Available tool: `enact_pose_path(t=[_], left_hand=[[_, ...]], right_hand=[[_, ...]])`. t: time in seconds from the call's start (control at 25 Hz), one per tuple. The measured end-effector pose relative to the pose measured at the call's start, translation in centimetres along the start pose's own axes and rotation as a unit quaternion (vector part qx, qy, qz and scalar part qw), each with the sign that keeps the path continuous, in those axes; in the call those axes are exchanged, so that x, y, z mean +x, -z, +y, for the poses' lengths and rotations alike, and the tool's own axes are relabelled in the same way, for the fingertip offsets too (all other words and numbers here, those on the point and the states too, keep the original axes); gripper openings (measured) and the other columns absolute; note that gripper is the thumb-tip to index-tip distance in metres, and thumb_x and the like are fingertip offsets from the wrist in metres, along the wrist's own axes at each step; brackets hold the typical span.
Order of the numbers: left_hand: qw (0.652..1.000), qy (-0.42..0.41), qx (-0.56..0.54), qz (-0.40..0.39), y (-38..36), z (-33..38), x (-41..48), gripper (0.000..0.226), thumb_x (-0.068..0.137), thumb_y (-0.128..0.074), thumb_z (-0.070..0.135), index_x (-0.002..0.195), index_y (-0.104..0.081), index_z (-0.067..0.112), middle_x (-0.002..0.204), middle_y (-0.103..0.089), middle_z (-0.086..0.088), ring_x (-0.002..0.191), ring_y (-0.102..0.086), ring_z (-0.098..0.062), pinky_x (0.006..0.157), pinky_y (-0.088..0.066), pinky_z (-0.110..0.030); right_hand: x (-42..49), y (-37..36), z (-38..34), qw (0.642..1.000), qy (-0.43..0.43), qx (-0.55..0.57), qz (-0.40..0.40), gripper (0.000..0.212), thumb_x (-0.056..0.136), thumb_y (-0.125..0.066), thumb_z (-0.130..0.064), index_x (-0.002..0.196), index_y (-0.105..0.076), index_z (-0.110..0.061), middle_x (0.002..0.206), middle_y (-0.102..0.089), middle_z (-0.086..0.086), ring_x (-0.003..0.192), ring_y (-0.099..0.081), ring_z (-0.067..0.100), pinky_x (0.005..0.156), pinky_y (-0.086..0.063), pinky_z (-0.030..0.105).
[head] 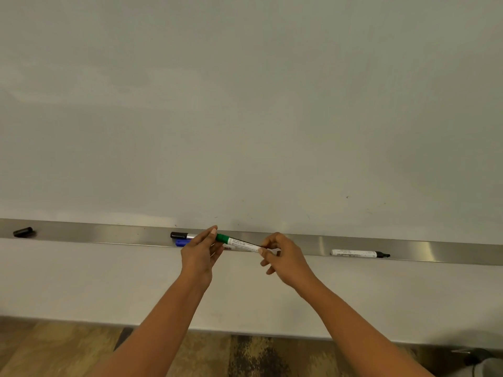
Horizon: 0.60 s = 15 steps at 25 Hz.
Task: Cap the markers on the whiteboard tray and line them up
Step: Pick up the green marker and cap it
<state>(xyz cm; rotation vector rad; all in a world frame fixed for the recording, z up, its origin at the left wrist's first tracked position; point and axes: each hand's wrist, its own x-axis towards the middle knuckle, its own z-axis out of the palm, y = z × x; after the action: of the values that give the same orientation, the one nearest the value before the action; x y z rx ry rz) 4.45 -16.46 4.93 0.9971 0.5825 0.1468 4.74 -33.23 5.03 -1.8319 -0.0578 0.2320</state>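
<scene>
Hands meet just above the steel tray, the left hand pinching the green marker at its cap end and the right hand gripping its tail, while an uncapped black marker and a loose cap lie on the tray.

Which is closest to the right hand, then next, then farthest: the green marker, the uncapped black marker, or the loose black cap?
1. Green marker: held by the right hand.
2. Uncapped black marker: on the tray, to its right.
3. Loose black cap: far left of the tray.
</scene>
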Motion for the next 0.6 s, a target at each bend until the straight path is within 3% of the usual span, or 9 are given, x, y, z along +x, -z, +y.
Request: enact_pose_path(t=[0.16, 0.28, 0.48, 0.6], left_hand=[[0.999, -0.041, 0.024, 0.018, -0.4, 0.3, 0.1, 0.028, 0.085, -0.058, 0.008, 0.112, -0.061, 0.002, 0.080, -0.060, -0.001, 0.071, -0.053, -0.010, 0.062, -0.053, -0.015], [0.997, -0.060, 0.041, 0.011, -0.8, 0.1, -0.3, 0.029, 0.083, -0.061, 0.009, 0.111, -0.062, 0.004, 0.081, -0.061, -0.001, 0.073, -0.054, -0.011, 0.068, -0.050, -0.021], [0.996, -0.076, 0.054, 0.011, -1.4, -0.3, -0.6, 0.027, 0.081, -0.063, 0.012, 0.108, -0.063, 0.004, 0.080, -0.062, 0.000, 0.073, -0.056, -0.011, 0.068, -0.047, -0.020], [0.992, -0.099, 0.080, 0.004, -1.6, -0.6, -0.5, 0.029, 0.082, -0.063, 0.013, 0.108, -0.063, 0.003, 0.081, -0.063, 0.001, 0.076, -0.057, -0.011, 0.069, -0.047, -0.019]], right_hand=[[-1.1, -1.4, 0.2, 0.979, 0.102, -0.177, -0.012, 0.013, 0.092, -0.049, -0.019, 0.103, -0.054, -0.013, 0.091, -0.055, -0.001, 0.066, -0.056, 0.016, 0.061, -0.045, 0.024], [-1.9, -2.6, 0.9, 0.954, 0.156, -0.255, -0.009, 0.020, 0.095, -0.043, -0.026, 0.109, -0.050, -0.014, 0.086, -0.052, -0.002, 0.062, -0.045, 0.007, 0.053, -0.033, 0.013], [-2.1, -3.3, 1.1, 0.916, 0.183, -0.355, 0.045, 0.031, 0.097, -0.029, -0.036, 0.115, -0.046, -0.017, 0.092, -0.059, 0.004, 0.063, -0.046, 0.013, 0.055, -0.038, 0.022], [-2.1, -3.6, 1.4, 0.899, 0.184, -0.393, 0.065, 0.036, 0.097, -0.025, -0.040, 0.115, -0.046, -0.018, 0.083, -0.053, -0.003, 0.056, -0.042, 0.010, 0.047, -0.030, 0.014]])
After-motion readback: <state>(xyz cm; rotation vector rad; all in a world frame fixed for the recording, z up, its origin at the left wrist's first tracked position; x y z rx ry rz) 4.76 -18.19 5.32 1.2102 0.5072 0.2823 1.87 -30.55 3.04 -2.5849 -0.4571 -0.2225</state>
